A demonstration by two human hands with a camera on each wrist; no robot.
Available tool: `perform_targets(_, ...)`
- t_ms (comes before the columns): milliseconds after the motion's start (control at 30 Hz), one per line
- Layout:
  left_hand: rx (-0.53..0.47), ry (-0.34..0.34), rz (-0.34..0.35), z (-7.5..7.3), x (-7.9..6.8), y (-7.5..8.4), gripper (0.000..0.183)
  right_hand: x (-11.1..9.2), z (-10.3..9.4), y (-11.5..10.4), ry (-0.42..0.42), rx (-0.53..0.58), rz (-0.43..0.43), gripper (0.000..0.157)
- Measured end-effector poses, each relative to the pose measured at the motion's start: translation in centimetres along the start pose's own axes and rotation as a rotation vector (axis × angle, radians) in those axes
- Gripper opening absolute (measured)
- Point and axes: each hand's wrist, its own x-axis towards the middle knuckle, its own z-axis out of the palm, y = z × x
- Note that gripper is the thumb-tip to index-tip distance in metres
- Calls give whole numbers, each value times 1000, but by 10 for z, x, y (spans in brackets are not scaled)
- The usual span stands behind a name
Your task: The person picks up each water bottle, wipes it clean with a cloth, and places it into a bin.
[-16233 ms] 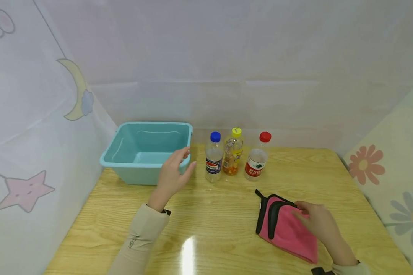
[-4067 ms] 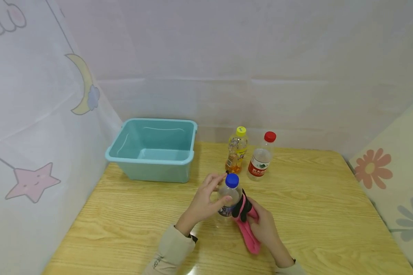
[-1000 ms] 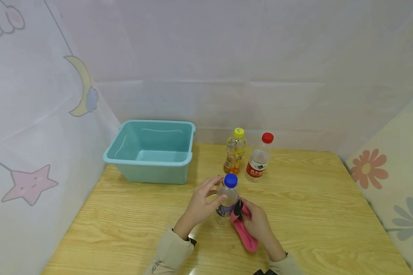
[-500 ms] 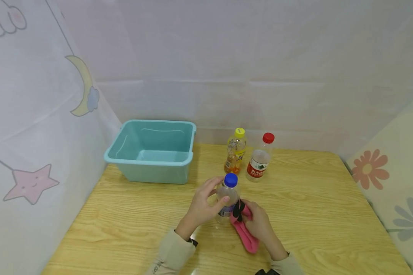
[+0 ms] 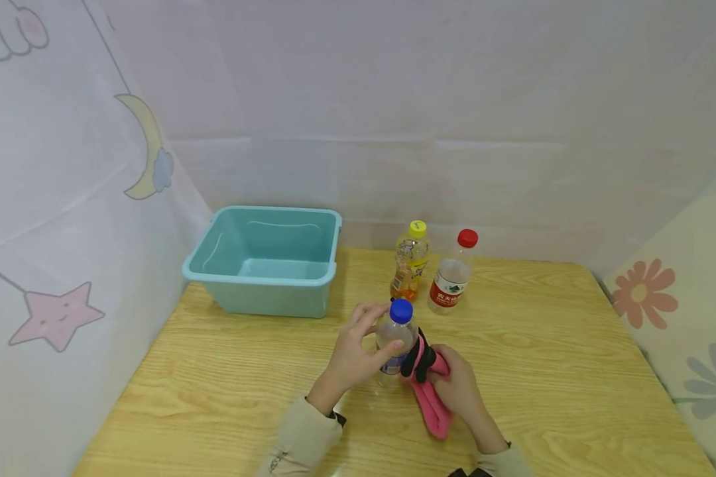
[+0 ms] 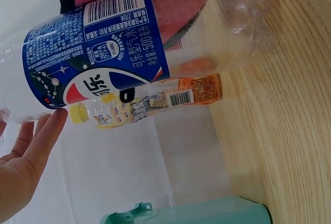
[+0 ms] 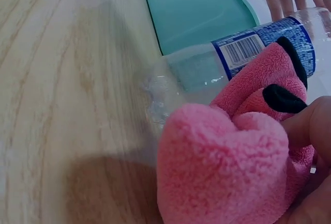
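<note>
A clear plastic cola bottle (image 5: 388,334) with a blue cap and dark blue label stands upright on the table. Thumb and fingers of my left hand (image 5: 347,361) hold it around its upper part. On its other side, my right hand (image 5: 461,387) grips a bunched pink cloth (image 5: 434,411) with black trim, its folds against the bottle's side. The right wrist view shows the fluffy cloth (image 7: 222,167) pinched by thumb and fingers and overlapping the label. From the left wrist view, the bottle's printed label (image 6: 98,53) faces the camera, with the cloth behind it.
Behind stand a yellow-capped bottle (image 5: 410,265) with an orange base and a red-capped bottle (image 5: 451,281) with a red and white label. A light blue plastic tub (image 5: 259,279) sits at the back left. Patterned cloth curtains (image 5: 394,179) enclose the wooden table (image 5: 215,384).
Since the oldest frame, the cola bottle has come forward from the back row into my left hand, and the cloth has been picked up. Over the last second the cloth shifts slightly along the bottle.
</note>
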Motion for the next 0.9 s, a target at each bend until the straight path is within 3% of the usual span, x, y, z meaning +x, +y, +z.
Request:
perform_targets(267, -2, 6, 24, -1, 1, -1, 48, 2, -11, 1, 75, 58, -45, 37)
perform_targets(700, -8, -14, 5, -1, 3, -1, 50, 2, -29, -5, 97, 173, -38, 33)
perform_targets(833, -47, -58, -33, -9, 6, 19, 48, 1, -35, -10, 75, 229, 2, 34)
perform_targets(900, -75, -87, -61, -12, 7, 21, 48, 1, -37, -13, 66, 253, 12, 35)
